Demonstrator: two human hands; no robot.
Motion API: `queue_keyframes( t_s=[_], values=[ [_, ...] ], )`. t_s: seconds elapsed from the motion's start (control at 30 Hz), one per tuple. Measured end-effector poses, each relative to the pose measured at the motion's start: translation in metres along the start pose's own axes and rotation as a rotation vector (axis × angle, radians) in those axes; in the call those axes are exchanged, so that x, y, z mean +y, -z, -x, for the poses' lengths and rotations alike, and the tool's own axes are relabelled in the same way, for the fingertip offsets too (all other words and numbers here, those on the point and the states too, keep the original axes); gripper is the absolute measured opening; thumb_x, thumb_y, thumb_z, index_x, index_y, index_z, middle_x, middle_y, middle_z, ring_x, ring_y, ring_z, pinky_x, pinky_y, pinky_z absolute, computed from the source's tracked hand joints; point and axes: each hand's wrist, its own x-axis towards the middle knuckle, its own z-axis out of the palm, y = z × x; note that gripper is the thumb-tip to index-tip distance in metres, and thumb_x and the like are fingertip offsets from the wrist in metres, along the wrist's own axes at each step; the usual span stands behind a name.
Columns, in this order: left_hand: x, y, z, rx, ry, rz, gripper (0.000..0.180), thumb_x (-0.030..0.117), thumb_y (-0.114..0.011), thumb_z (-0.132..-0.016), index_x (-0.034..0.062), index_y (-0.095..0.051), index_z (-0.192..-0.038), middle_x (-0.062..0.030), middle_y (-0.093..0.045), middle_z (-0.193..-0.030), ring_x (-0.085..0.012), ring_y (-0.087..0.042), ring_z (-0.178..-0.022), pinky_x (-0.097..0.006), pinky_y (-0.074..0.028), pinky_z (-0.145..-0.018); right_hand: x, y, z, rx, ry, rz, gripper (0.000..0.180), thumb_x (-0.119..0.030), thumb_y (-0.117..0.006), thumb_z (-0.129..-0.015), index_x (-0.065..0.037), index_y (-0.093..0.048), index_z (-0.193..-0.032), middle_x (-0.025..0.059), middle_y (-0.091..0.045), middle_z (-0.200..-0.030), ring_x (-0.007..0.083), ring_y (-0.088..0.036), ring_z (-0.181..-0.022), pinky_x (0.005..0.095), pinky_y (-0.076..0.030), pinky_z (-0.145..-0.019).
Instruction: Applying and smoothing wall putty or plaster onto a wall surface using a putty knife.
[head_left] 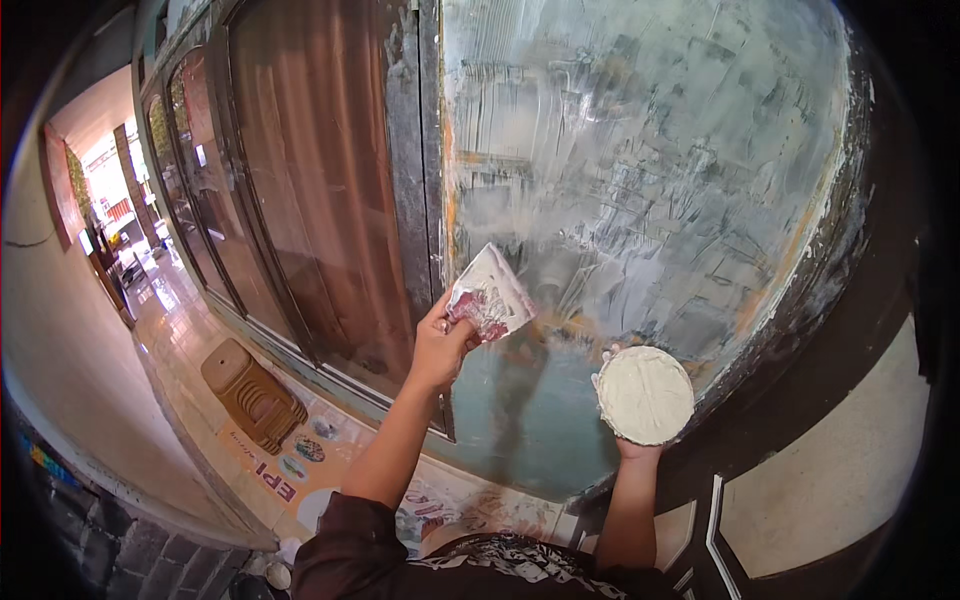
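Observation:
In my left hand is a flat putty spreader, reddish under smears of white putty, with thumb and fingers closed on its lower left corner. It is held up in front of the wall, which is grey-green and streaked with pale filler; whether it touches is hard to tell. My right hand supports a round disc from beneath, lower and to the right. A thick layer of off-white putty coats the disc's face, hiding what it is made of. Most of the right fingers are behind it.
Left of the wall stands a dark-framed glass panel with a reddish-brown curtain behind. A brown plastic stool lies along the tiled passage, beside a printed banner spread on the floor. A dark ledge borders the wall at right.

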Motion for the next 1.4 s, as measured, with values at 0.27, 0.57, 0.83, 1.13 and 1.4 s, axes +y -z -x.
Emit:
queue_keyframes(
  t_s=[0.27,0.57,0.83,1.13,1.4],
  values=[
    [0.141,-0.04,-0.072,-0.175,-0.438,-0.124,0.04,-0.004,-0.053,-0.094,-0.003,-0.053,-0.134,-0.0085,-0.067,-0.119,-0.0195,-0.067,-0.104,-0.032,-0.054,-0.087,-0.012,-0.004,0.009,0.177,0.065,-0.09,0.071,-0.057,-0.047,-0.095,-0.007,-0.048,-0.145,0.0213,-0.041,-0.154,0.0423,-0.04,-0.14,0.0652,-0.026,-0.116],
    [0.297,-0.127,-0.235,0.189,-1.577,-0.885,0.049,-0.012,-0.049,-0.083,0.0029,-0.059,-0.129,-0.0227,-0.066,-0.119,-0.0414,-0.063,-0.11,-0.046,-0.052,-0.095,-0.011,-0.017,0.02,0.127,0.147,-0.128,0.071,-0.057,-0.044,-0.096,-0.006,-0.046,-0.147,0.022,-0.04,-0.154,0.0429,-0.038,-0.141,0.0658,-0.023,-0.117],
    [0.308,-0.16,-0.239,0.23,-1.628,-1.084,0.052,-0.01,-0.045,-0.086,-0.0014,-0.054,-0.136,-0.0251,-0.052,-0.143,-0.0414,-0.045,-0.137,-0.046,-0.037,-0.115,-0.009,-0.02,0.013,0.194,0.249,-0.106,0.073,-0.061,-0.045,-0.094,-0.007,-0.05,-0.143,0.0226,-0.045,-0.15,0.0433,-0.043,-0.137,0.0652,-0.03,-0.114],
    [0.357,-0.176,-0.251,0.3,-1.753,-1.08,0.049,-0.01,-0.043,-0.084,-0.0039,-0.056,-0.131,-0.0268,-0.057,-0.136,-0.0448,-0.05,-0.13,-0.047,-0.04,-0.111,0.018,-0.026,0.008,0.097,0.266,-0.041,0.074,-0.058,-0.048,-0.094,-0.006,-0.045,-0.146,0.0247,-0.041,-0.152,0.0445,-0.039,-0.139,0.068,-0.025,-0.115],
    [0.372,-0.218,-0.262,0.316,-1.731,-1.034,0.046,-0.006,-0.044,-0.086,-0.0006,-0.059,-0.129,-0.0261,-0.058,-0.135,-0.041,-0.054,-0.127,-0.045,-0.043,-0.109,0.012,-0.021,0.018,0.176,0.325,-0.121,0.08,-0.065,-0.048,-0.091,-0.006,-0.045,-0.146,0.023,-0.041,-0.152,0.0444,-0.039,-0.14,0.0679,-0.026,-0.115]
  ],
)
